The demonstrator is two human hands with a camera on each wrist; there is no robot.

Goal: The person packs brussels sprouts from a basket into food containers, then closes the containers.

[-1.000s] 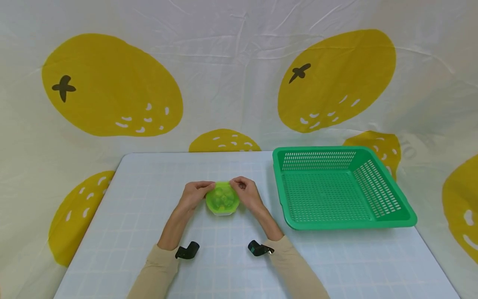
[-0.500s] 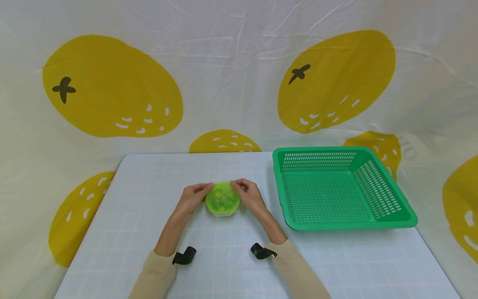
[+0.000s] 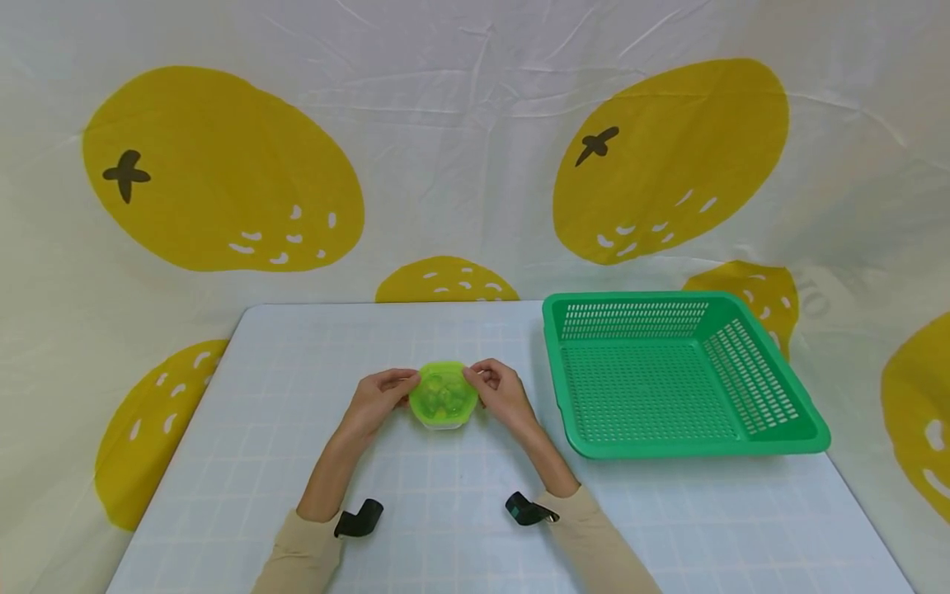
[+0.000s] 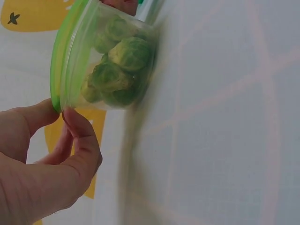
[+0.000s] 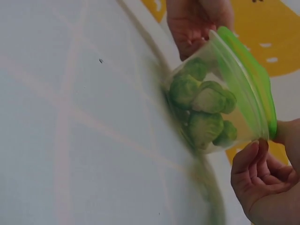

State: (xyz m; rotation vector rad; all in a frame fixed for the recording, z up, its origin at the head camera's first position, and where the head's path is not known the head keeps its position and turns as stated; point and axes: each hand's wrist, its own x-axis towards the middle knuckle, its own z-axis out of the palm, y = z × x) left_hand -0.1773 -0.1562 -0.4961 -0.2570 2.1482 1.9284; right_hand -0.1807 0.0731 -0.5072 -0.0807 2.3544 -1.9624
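Observation:
A small clear plastic tub with a translucent green lid stands upright on the table between both hands. Through its wall show several Brussels sprouts. At the tub's left side, my left hand pinches the edge, thumb at the lid and index finger under the rim. My right hand does the same opposite, its thumb against the lid's edge and a bent index finger below the rim. The lid lies over the whole top of the tub.
A large green plastic basket with slotted walls stands right of the hands. The table wears a pale blue checked cover. Behind it hangs a white curtain printed with yellow fruit.
Both hands have slid a little toward me along the lid's edge, and the wrists have spread apart. The tub has hardly moved; the basket stays put.

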